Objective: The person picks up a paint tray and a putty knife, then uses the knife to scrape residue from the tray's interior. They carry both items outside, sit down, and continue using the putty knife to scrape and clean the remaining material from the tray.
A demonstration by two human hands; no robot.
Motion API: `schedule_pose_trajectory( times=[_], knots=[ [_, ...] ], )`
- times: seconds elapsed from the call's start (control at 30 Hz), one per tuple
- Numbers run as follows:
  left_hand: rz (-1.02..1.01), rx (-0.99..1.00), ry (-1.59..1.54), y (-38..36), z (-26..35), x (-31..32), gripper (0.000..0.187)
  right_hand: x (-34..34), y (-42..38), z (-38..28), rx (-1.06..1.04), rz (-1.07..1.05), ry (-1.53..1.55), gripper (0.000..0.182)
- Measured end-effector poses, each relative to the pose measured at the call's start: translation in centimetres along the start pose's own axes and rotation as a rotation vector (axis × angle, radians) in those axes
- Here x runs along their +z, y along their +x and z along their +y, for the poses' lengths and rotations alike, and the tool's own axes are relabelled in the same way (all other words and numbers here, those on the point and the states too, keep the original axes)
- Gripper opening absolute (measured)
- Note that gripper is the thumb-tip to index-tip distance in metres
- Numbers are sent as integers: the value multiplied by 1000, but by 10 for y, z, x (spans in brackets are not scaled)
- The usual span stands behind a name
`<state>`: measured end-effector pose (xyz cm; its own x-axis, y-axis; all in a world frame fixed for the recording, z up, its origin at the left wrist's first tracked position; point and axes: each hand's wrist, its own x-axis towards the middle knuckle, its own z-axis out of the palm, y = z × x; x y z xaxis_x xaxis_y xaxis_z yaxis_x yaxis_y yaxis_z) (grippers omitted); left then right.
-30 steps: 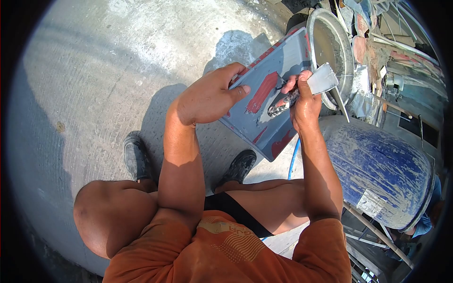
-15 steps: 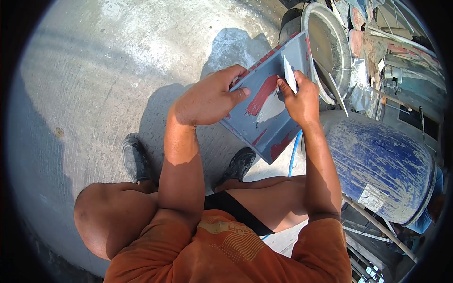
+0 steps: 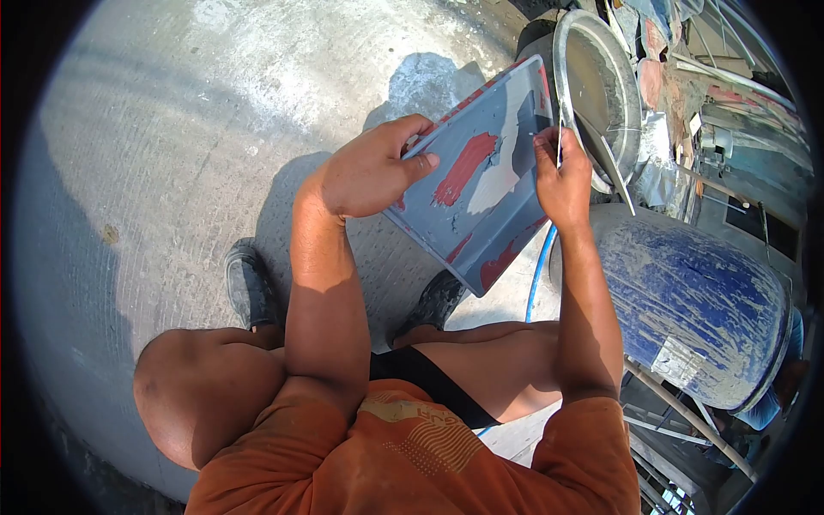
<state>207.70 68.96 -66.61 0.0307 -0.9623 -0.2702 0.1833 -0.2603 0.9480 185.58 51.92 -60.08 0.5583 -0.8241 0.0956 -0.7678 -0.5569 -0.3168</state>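
Observation:
A grey rectangular tray [image 3: 459,225] with red and pale grey patches is held tilted in front of me. My left hand [image 3: 378,167] grips its left edge, with the thumb over the rim and the fingers beneath. At the tray's right side, my right hand [image 3: 562,172] pinches a thin blade [image 3: 560,146], now seen nearly edge-on. A red smear [image 3: 464,170] and a pale grey smear lie on the tray's inner face.
A round tub [image 3: 631,112] of murky liquid stands beyond my right hand, with a flat board [image 3: 606,158] leaning in it. A blue, splattered drum [image 3: 687,300] lies at the right. Behind it part of another person [image 3: 790,382] shows. A blue hose [image 3: 538,275] runs below the tray.
My right hand has moved right, from over the tray's middle to its right edge, and the blade has turned edge-on. The tray and my left hand have shifted slightly left.

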Motion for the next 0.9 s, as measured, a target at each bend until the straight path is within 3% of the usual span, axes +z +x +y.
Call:
schedule_pose_trajectory(
  times=[0.07, 0.2, 0.3, 0.43, 0.5, 0.77, 0.9],
  knots=[
    [16, -4, -9, -2, 1, -2, 30, 4, -7, -11, 21, -106, 136, 30],
    [20, -5, -64, -6, 9, -1, 29, 18, -13, -21, 171, -160, 79, 36],
    [35, -31, -128, -7, 14, 5, 29, 19, -10, -24, 193, -176, 62, 31],
    [67, 32, 86, -6, 24, 14, 29, 31, -15, -13, 143, -147, 104, 26],
    [56, 27, 134, -6, 24, 16, 29, 30, -13, -9, 249, -229, 220, 22],
    [106, 91, -85, 5, -8, 5, 31, 30, -16, 9, 181, -122, 65, 23],
    [200, 56, -120, 16, -57, 2, 30, 25, -19, 3, 318, -116, 398, 24]
  ],
)
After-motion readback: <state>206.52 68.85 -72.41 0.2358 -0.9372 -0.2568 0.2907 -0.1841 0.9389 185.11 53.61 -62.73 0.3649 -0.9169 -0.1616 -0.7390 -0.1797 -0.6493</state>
